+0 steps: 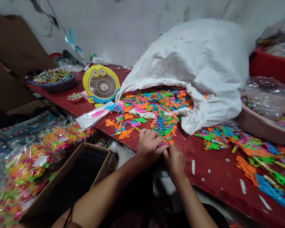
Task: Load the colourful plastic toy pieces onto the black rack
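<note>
A white sack (204,60) holds plastic pieces (161,101) that spread onto the bench (213,186) mid-frame. Left hand (150,143) and right hand (176,161) meet there, grip narrow, holding what I cannot tell. Upper left, a basin (58,87) holds small items (53,76).

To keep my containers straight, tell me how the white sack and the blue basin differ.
The white sack looks far bigger than the blue basin. The sack slumps with its mouth facing the person; the basin stands upright, open at the top. The sack is crumpled and soft, while the basin looks rigid. Both rest on the red table and hold many-coloured pieces.
</note>
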### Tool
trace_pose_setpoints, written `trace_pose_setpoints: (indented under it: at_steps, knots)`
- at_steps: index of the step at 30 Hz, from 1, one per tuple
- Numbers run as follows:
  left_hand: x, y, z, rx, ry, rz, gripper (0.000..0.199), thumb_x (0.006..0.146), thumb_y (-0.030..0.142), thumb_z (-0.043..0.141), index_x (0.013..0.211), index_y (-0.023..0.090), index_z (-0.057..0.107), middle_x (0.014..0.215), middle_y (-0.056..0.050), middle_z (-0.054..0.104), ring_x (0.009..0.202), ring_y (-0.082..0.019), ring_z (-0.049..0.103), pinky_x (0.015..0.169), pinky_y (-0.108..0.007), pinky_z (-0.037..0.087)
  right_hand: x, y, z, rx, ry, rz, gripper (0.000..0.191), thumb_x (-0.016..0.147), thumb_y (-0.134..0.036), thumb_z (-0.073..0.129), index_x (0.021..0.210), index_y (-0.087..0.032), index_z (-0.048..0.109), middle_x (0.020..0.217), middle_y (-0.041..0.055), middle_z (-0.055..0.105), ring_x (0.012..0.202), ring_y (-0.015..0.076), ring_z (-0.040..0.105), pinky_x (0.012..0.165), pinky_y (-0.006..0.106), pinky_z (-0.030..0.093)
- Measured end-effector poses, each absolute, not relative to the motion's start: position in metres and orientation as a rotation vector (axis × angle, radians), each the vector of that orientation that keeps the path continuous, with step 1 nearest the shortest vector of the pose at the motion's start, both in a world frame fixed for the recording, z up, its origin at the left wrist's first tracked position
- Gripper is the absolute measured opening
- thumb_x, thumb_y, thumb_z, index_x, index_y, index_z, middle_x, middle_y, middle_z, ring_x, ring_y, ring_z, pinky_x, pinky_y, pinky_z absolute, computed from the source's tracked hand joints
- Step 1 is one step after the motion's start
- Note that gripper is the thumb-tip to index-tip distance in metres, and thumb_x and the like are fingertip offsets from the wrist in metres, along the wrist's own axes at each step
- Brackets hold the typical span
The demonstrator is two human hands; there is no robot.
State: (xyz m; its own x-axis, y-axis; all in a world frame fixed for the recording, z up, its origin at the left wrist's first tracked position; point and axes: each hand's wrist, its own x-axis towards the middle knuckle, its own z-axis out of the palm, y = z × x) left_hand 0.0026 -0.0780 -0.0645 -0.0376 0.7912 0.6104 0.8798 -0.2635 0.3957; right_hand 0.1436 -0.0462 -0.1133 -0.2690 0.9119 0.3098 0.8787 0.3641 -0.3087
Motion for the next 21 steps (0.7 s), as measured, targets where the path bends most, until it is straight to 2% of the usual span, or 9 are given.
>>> trace_pose_setpoints:
  at_steps: [5, 11, 17, 21]
  knots:
    - [0.004, -0.082, -0.058, -2.06, -1.799, -1.185, 0.018, 0.088, 0.04, 0.067, 0.085, 0.022, 0.07, 0.084, -0.001, 0.068, 0.083, -0.018, 0.057, 0.084, -0.039, 0.034, 0.14, -0.048, -0.115, -1.607, -2.24, 0.08, 0.025, 0.097, -0.029, 0.042, 0.09, -0.017, 0.063, 0.081, 0.008, 0.069, 0.064, 0.0172, 0.06, 0.055, 0.029, 0.023]
    - [0.009, -0.081, -0.056, -2.08, -1.824, -1.079, 0.016, 0.091, 0.036, 0.062, 0.085, 0.022, 0.067, 0.082, -0.002, 0.068, 0.082, -0.018, 0.058, 0.083, -0.038, 0.035, 0.133, -0.042, -0.109, -1.637, -2.403, 0.118, 0.025, 0.093, -0.011, 0.039, 0.087, -0.016, 0.064, 0.081, 0.0107, 0.069, 0.068, 0.0197, 0.064, 0.056, 0.029, 0.032]
    - [0.008, -0.073, -0.053, -2.126, -1.757, -0.969, 0.015, 0.091, 0.034, 0.063, 0.082, 0.022, 0.065, 0.079, -0.001, 0.068, 0.079, -0.018, 0.058, 0.079, -0.036, 0.034, 0.13, -0.037, -0.101, -1.649, -2.356, 0.282, 0.023, 0.096, -0.017, 0.041, 0.091, -0.015, 0.062, 0.083, 0.0112, 0.071, 0.07, 0.0191, 0.067, 0.057, 0.027, 0.033]
    - [0.01, -0.076, -0.047, -2.163, -1.74, -0.897, 0.013, 0.093, 0.03, 0.06, 0.086, 0.02, 0.064, 0.083, -0.002, 0.068, 0.081, -0.018, 0.058, 0.082, -0.037, 0.035, 0.132, -0.037, -0.104, -1.619, -2.298, 0.36, 0.023, 0.097, -0.023, 0.042, 0.094, -0.014, 0.063, 0.084, 0.0108, 0.071, 0.073, 0.0183, 0.066, 0.058, 0.026, 0.031]
